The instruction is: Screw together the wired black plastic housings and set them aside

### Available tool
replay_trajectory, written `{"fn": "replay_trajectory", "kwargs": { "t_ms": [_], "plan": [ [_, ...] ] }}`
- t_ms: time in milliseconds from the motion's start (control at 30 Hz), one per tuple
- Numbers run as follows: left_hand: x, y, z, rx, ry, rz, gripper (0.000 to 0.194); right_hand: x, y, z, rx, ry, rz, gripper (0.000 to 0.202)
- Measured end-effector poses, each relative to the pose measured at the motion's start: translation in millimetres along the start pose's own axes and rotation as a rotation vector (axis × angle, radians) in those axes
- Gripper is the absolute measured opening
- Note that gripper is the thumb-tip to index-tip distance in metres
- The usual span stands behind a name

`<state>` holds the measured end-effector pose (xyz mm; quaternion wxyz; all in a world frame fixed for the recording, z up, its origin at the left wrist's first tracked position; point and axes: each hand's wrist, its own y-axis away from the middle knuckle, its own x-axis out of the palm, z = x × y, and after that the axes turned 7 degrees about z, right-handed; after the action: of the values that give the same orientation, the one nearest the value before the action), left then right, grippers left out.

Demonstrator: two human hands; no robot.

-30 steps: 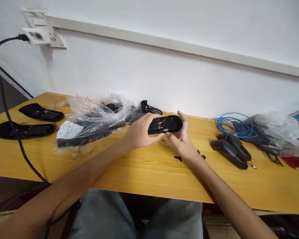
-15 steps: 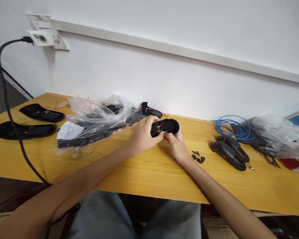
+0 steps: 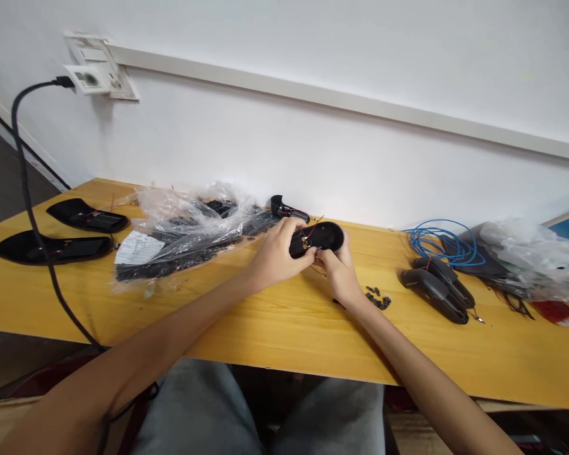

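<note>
Centre of frame: left hand point(image 3: 275, 258) and right hand point(image 3: 342, 273) gripping black shell point(image 3: 330, 235), wired but uncovered (fingertips hide detail). Right of centre: small black pieces point(image 3: 382, 303), loose, seemingly unfitted.

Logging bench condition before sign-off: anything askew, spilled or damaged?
Small black pieces lie loose and scattered on the bare table, right of the hands, uncontained. No damage is visible; the held shell's underside is hidden.
</note>
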<state>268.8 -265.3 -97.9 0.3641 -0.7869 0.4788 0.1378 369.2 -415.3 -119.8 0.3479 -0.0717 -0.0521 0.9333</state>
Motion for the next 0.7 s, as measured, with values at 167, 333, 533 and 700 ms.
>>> {"fn": "replay_trajectory", "kwargs": {
  "t_ms": [167,333,533,700],
  "plan": [
    [-10.6,6,0,0.123,-0.061,0.082,0.058,-12,3,7,0.015,-0.078,0.146,0.065],
    [-10.0,9,2,0.133,-0.115,0.045,0.055,-14,5,4,0.041,-0.128,0.161,0.061],
    [-12.0,8,2,0.147,-0.074,0.022,0.053,-19,5,5,-0.03,0.006,0.226,0.062],
    [-9.6,7,-1,0.075,-0.022,0.026,0.05,-26,4,29,-0.149,0.158,0.296,0.066]
  ]
}}
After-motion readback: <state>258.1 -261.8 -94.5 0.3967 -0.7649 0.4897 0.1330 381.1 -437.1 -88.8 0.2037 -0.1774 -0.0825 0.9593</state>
